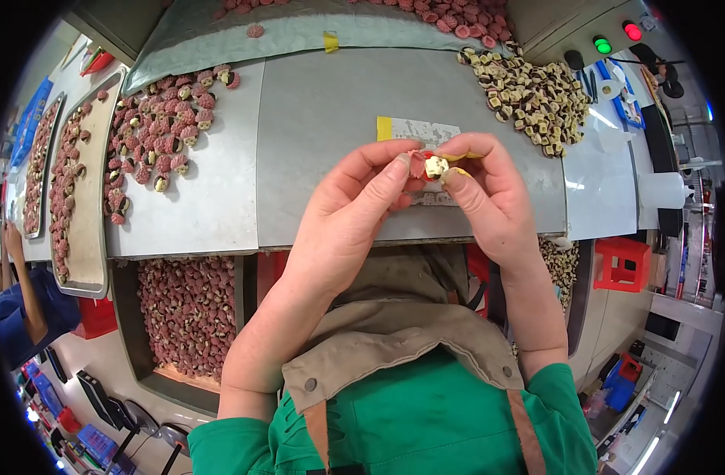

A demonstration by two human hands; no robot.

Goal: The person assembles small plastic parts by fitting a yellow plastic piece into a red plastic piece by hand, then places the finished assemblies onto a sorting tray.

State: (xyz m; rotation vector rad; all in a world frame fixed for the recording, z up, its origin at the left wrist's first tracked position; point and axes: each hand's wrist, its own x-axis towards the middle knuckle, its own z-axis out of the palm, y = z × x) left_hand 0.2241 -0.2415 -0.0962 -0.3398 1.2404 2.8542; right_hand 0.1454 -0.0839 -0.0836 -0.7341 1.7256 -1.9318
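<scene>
Above the worktable point(323, 103), my two hands meet at the middle. A pink ridged cup-like shell point(417, 164) is pinched between the thumb and fingers of my left hand point(334, 218). My right hand point(493, 194) grips a small cream-coloured piece point(436, 167) with some red showing around it, touching or right beside the shell; which, I cannot tell. Behind the fingers lies a grey speckled pad point(426, 131) with a yellow edge, partly covered by my hands.
Pink pieces with cream centres point(160, 131) spread at the left, beside a metal tray point(89, 190). Cream-and-dark pieces point(529, 99) heap at the right. Pink shells point(465, 16) lie at the back. A bin point(188, 309) below holds pink pieces. Another person's arm point(30, 293) shows far left.
</scene>
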